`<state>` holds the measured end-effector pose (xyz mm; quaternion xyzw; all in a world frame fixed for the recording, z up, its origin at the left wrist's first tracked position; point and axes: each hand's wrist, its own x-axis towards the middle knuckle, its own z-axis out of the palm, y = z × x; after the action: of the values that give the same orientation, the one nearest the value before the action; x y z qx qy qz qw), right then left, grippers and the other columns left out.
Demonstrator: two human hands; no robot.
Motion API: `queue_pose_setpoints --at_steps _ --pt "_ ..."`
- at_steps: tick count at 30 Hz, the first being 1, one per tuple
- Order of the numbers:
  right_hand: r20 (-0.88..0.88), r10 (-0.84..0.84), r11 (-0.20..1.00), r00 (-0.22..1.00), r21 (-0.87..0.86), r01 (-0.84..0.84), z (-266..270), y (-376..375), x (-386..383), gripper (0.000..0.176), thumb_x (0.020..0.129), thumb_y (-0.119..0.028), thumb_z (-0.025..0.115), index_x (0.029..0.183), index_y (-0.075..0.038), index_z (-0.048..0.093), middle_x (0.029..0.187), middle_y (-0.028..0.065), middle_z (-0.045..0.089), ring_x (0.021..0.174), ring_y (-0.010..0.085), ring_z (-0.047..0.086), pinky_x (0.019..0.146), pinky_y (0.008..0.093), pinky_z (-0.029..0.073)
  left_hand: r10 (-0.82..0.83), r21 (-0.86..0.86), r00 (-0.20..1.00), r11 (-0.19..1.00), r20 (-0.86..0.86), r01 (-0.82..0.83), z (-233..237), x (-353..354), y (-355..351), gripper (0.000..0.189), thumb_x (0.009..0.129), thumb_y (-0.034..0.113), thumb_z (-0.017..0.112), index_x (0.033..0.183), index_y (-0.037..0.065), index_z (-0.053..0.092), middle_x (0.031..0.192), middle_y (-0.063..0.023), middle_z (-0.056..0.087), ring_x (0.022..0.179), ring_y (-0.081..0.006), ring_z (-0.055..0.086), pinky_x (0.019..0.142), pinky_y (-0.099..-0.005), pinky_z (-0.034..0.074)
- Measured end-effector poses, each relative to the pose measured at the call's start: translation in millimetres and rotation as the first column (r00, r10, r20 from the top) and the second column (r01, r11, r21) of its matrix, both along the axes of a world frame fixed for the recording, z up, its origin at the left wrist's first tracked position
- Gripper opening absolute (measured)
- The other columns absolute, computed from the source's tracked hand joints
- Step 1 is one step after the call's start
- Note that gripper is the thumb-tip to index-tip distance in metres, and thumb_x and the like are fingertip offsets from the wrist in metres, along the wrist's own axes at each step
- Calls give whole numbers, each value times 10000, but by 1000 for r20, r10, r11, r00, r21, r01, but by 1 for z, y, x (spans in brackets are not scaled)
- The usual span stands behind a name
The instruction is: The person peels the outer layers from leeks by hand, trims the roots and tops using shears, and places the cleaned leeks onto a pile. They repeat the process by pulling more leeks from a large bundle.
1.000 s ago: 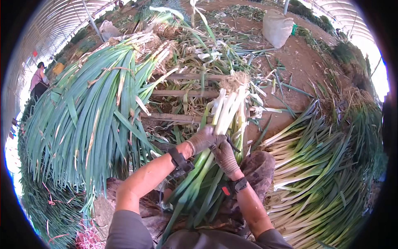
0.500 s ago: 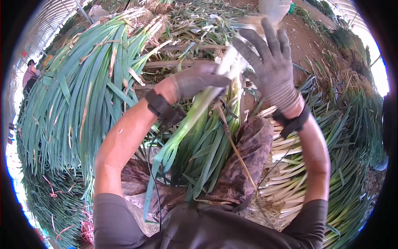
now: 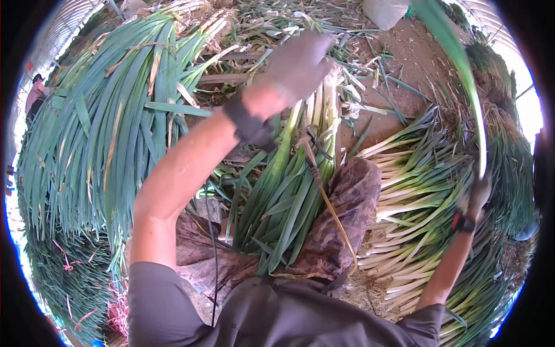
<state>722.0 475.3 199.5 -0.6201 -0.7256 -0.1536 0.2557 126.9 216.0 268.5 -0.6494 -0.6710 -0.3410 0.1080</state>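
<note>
My left hand, gloved and blurred, is above the white ends of a bunch of green onions that lies between my legs. Its fingers are smeared by motion. Out at the far right, my right hand, also gloved, is closed around the pale lower end of a single green onion, whose green leaves point up and away. A thin stick with a dark cord lies over the bunch and my leg. Beneath my right arm is a wide layer of green onions with white ends toward me.
A large heap of long green onions fills the left side. Pink ties lie at the lower left. A person is at the far left edge. Loose leaves cover the ground ahead, near a pale sack.
My right hand has swung far out to the right and now holds a green onion. The stalk that was in my left hand is gone from it; that hand has moved up and forward.
</note>
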Motion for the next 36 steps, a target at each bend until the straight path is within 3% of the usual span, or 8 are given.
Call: queue_pose_setpoints --at_steps 3,10,12,17,19,24,29,36 --pt "-746 -72 884 662 -355 -304 -155 -65 94 290 963 -333 644 1013 -47 634 805 -23 554 698 111 462 603 301 383 179 -588 968 808 178 -41 -134 -22 -25 267 909 319 633 924 55 598 888 -200 675 785 -355 653 725 -455 502" --pt "-619 -783 619 -59 -785 18 -361 -249 140 388 927 -249 665 1188 29 598 1111 90 626 933 246 569 845 391 466 508 -631 840 719 189 -292 -276 16 -31 219 848 173 657 980 6 608 917 -228 699 893 -402 690 776 -500 548" --pt "-631 -776 629 0 -773 83 -366 -252 137 428 922 -222 666 1239 53 585 1192 129 641 986 288 591 889 426 487 611 -683 760 654 223 -325 -276 17 -22 208 844 156 662 971 3 602 926 -237 700 912 -400 692 782 -493 552" --pt "-347 -390 907 853 -305 291 -279 -190 80 429 906 -301 697 1121 60 607 975 149 663 810 268 589 782 408 502 609 -658 660 719 439 -226 -297 -28 -16 438 731 307 760 1039 33 610 975 -216 713 923 -394 706 829 -461 551" --pt "-753 -315 845 578 -499 -190 -184 -169 -18 312 936 -299 654 1009 1 608 887 51 625 695 96 551 589 262 451 641 -607 531 747 553 -270 -277 -60 -25 585 738 503 785 1030 27 613 935 -213 714 821 -344 716 737 -448 554" --pt "-536 422 660 731 -371 -653 -66 -204 -240 367 936 -214 681 1194 40 620 1026 146 730 888 206 703 788 336 555 637 -504 607 763 476 -405 -222 -146 -80 491 743 373 802 1021 8 626 917 -206 724 834 -329 722 752 -417 559" --pt "-84 611 450 788 -782 -432 -88 -256 -373 573 823 -443 753 1159 -4 603 993 252 681 912 395 690 807 476 546 352 -401 519 916 779 -19 -201 -129 -136 562 729 351 833 1110 -9 630 946 -163 715 836 -244 689 814 -367 544" --pt "-84 596 569 799 -658 -494 -161 -253 -401 455 792 -318 733 1098 -3 616 885 225 694 861 399 688 779 485 535 300 -430 545 894 783 125 -220 -86 -159 511 780 305 833 1124 -1 612 926 -44 636 826 -137 562 775 -309 495"
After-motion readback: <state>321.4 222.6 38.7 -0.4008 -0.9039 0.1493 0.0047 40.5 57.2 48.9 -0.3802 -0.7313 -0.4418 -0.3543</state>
